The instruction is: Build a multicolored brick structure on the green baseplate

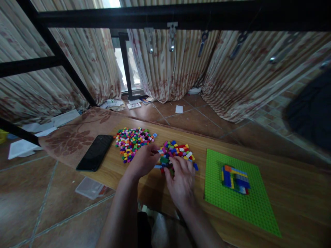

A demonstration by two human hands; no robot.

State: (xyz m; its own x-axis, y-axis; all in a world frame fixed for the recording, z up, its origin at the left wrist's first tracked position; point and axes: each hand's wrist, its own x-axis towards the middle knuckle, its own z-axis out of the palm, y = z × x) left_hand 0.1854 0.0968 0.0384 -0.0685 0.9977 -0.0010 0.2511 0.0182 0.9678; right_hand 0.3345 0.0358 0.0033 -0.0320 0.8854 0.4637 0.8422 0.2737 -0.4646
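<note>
My left hand (145,160) reaches over the left edge of a pile of building bricks (178,148) in many colours. Its thumb and fingers are bent together in a pinch, and what lies between them is too small and blurred to make out. At the near side of the same pile is my right hand (181,176), its thumb and fingers curved but apart, close to a dark green brick (164,160). To the right, a green baseplate (217,196) carries a small low build of mostly blue and yellow bricks (235,179).
A heap of smaller mixed bricks (131,139) lies left of the pile. Beyond it, a black phone (95,153) rests near the left end of the wooden table (201,136). A black metal bar (165,17) with hanging clips crosses overhead. A clear plastic box (89,187) is on the floor.
</note>
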